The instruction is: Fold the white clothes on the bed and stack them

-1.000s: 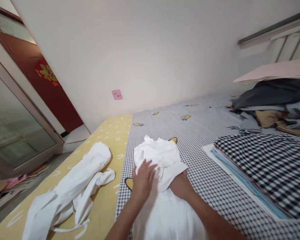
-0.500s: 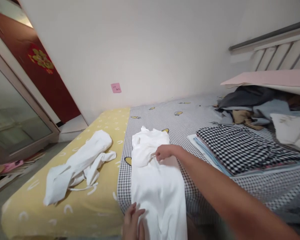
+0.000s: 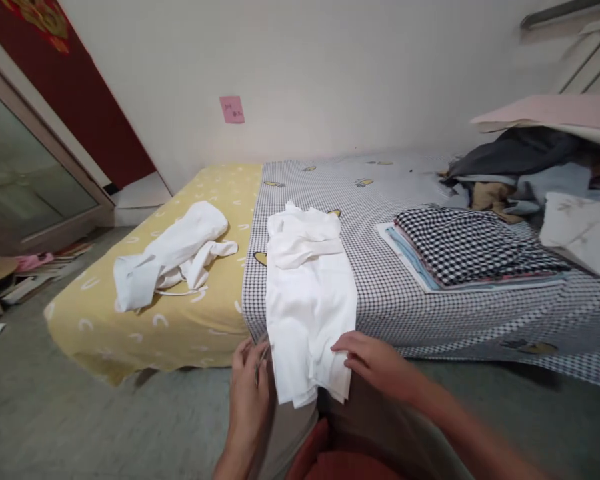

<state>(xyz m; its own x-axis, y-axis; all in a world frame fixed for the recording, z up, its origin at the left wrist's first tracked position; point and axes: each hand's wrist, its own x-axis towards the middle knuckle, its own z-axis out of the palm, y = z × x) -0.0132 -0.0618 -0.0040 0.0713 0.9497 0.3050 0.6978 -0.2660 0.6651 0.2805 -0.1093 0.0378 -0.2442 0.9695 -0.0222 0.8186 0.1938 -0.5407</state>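
A white top [image 3: 310, 293] lies lengthwise on the checked side of the bed, folded into a long narrow strip. A sleeve-like band crosses its upper part, and its lower end hangs over the bed's front edge above my knees. My left hand [image 3: 250, 373] is beside the lower left edge of the top, fingers loosely bent and apart. On the lower right edge rest the fingertips of my right hand [image 3: 373, 357], fingers stretched out and slightly spread.
Another white garment [image 3: 180, 250] lies crumpled on the yellow bedding [image 3: 95, 300] at left. To the right is a stack of folded clothes topped by a black-and-white checked cloth [image 3: 470, 243]. Behind it are heaped dark clothes [image 3: 520, 157] and a white patterned pillow-like item [image 3: 580, 227].
My right hand has left the upper middle of the top and come down to its lower right edge. The band now lies flatter across. My view has tilted downward, showing the lower end.
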